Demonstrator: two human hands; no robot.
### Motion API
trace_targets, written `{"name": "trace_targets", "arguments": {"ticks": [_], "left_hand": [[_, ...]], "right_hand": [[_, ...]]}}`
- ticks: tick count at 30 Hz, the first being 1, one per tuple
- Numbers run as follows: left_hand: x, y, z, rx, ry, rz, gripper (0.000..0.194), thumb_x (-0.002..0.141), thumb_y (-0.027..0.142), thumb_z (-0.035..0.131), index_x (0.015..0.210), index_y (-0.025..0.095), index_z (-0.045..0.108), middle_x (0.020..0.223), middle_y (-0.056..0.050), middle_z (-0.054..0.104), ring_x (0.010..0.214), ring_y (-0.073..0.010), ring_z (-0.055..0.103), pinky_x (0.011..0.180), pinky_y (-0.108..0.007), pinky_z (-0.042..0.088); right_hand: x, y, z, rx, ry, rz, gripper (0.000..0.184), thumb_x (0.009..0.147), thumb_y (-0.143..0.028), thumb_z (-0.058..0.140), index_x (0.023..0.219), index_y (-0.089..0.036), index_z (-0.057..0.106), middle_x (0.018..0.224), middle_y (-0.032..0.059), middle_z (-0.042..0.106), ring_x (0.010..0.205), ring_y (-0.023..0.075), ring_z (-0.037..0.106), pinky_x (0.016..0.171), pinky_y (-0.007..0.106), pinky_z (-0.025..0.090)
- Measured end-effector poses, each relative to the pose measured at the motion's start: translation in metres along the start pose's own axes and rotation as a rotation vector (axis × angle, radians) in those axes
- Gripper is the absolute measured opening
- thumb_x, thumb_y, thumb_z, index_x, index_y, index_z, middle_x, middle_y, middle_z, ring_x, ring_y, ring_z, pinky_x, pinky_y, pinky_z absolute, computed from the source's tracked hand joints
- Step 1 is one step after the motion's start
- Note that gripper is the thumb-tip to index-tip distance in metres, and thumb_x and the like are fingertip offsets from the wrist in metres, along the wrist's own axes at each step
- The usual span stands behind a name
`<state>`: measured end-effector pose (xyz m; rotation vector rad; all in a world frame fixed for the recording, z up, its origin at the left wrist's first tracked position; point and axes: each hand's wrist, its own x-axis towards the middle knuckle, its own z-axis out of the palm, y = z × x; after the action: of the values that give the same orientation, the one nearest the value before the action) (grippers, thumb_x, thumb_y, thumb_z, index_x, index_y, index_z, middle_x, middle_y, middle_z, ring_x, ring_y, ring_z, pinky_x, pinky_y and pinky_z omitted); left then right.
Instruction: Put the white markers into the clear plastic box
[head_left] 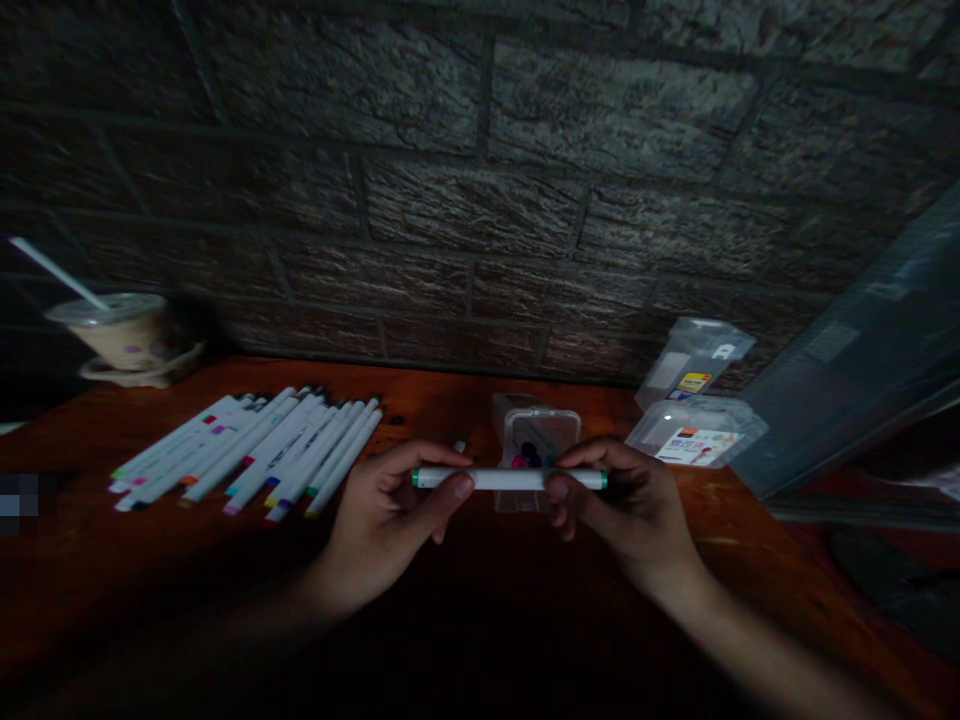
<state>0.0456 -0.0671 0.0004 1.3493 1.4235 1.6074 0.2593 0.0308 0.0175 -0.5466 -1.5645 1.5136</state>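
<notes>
A white marker [514, 480] with green ends is held level above the table, between both hands. My left hand [401, 510] pinches it near its left end, thumb in front. On the right part of it, the thumb and fingers of my right hand [622, 500] are closed. Just behind the marker stands a small clear plastic box [541, 415], partly hidden by it, with a few dark and pink marker ends showing inside. To the left, several white markers [262, 450] with coloured ends lie side by side on the wooden table [442, 390].
At the far left a drink cup [120, 330] with a straw sits in a holder. A clear container [694, 360] and a labelled clear lid or case [697, 432] are at the back right. A stone-block wall [480, 220] rises behind the table.
</notes>
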Motion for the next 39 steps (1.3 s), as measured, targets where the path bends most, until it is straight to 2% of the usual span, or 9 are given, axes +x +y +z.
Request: {"name": "trace_targets", "arguments": {"ticks": [12, 21, 27, 31, 35, 39], "left_hand": [[0.001, 0.002, 0.0, -0.113, -0.004, 0.019, 0.016, 0.092, 0.029, 0.071, 0.099, 0.015, 0.072, 0.051, 0.004, 0.063, 0.041, -0.0108, 0.058, 0.041, -0.02, 0.041], [0.001, -0.002, -0.002, -0.273, 0.015, -0.064, 0.023, 0.093, 0.038, 0.074, 0.101, 0.016, 0.074, 0.053, 0.003, 0.061, 0.044, -0.0118, 0.057, 0.044, -0.021, 0.042], [0.003, -0.006, -0.003, -0.364, 0.041, -0.056, 0.02, 0.093, 0.035, 0.075, 0.104, 0.018, 0.078, 0.053, 0.004, 0.055, 0.044, -0.0098, 0.054, 0.042, -0.02, 0.041], [0.005, 0.0, -0.001, -0.499, 0.045, -0.033, 0.02, 0.092, 0.033, 0.075, 0.103, 0.017, 0.08, 0.061, 0.001, 0.059, 0.05, -0.0097, 0.051, 0.042, -0.018, 0.046], [0.005, 0.005, 0.001, -0.578, 0.053, -0.031, 0.021, 0.091, 0.031, 0.075, 0.104, 0.015, 0.081, 0.066, -0.003, 0.065, 0.053, -0.0105, 0.051, 0.042, -0.019, 0.049], [0.004, 0.007, 0.0, -0.626, 0.048, -0.043, 0.022, 0.09, 0.03, 0.076, 0.103, 0.015, 0.082, 0.065, -0.003, 0.065, 0.052, -0.0109, 0.052, 0.041, -0.019, 0.05]], "right_hand": [[0.0, 0.001, -0.003, 0.107, -0.005, 0.016, 0.011, 0.089, -0.028, 0.082, 0.091, -0.02, 0.075, 0.062, 0.0011, 0.077, 0.046, 0.0117, 0.069, 0.044, 0.017, 0.058], [0.0, 0.0, -0.005, 0.124, 0.027, 0.008, 0.01, 0.088, -0.028, 0.083, 0.09, -0.02, 0.078, 0.069, 0.0027, 0.079, 0.05, 0.013, 0.07, 0.043, 0.019, 0.058], [0.0, -0.001, -0.006, 0.153, 0.025, 0.011, 0.012, 0.091, -0.033, 0.08, 0.088, -0.021, 0.081, 0.075, 0.0039, 0.08, 0.052, 0.0135, 0.07, 0.044, 0.02, 0.059], [0.001, -0.003, -0.005, 0.187, 0.022, 0.013, 0.014, 0.092, -0.033, 0.078, 0.091, -0.02, 0.083, 0.07, 0.0041, 0.078, 0.05, 0.0129, 0.068, 0.043, 0.019, 0.058], [0.002, -0.006, -0.004, 0.225, 0.028, 0.024, 0.015, 0.09, -0.033, 0.079, 0.097, -0.02, 0.084, 0.073, 0.0052, 0.08, 0.052, 0.0132, 0.069, 0.043, 0.019, 0.058], [0.003, -0.008, -0.004, 0.24, 0.03, 0.038, 0.015, 0.089, -0.032, 0.08, 0.097, -0.02, 0.084, 0.075, 0.0064, 0.08, 0.052, 0.0134, 0.068, 0.042, 0.019, 0.057]]}}
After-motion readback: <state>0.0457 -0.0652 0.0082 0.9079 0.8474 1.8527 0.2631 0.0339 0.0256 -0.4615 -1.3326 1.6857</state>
